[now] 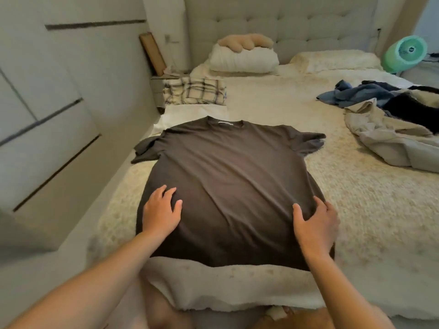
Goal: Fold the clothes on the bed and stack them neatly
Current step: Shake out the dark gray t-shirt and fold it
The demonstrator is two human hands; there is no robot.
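Observation:
A dark brown T-shirt (228, 176) lies spread flat on the bed (356, 198), collar away from me, both sleeves out to the sides. My left hand (161, 212) rests flat on its lower left part, fingers spread. My right hand (316, 224) rests on the lower right part near the side edge, fingers straight and spread. A folded plaid garment (194, 91) lies beyond the collar on the left, on a folded white cloth (190, 115). At the far right lies an unfolded heap: a blue garment (351, 93), a dark one (413, 110) and a beige one (389, 141).
White pillows (244, 59) and a tan plush cushion (244, 41) sit against the tufted headboard (285, 17). A green fan (406, 52) stands at the far right. White cupboard doors (47, 115) run close along the bed's left side.

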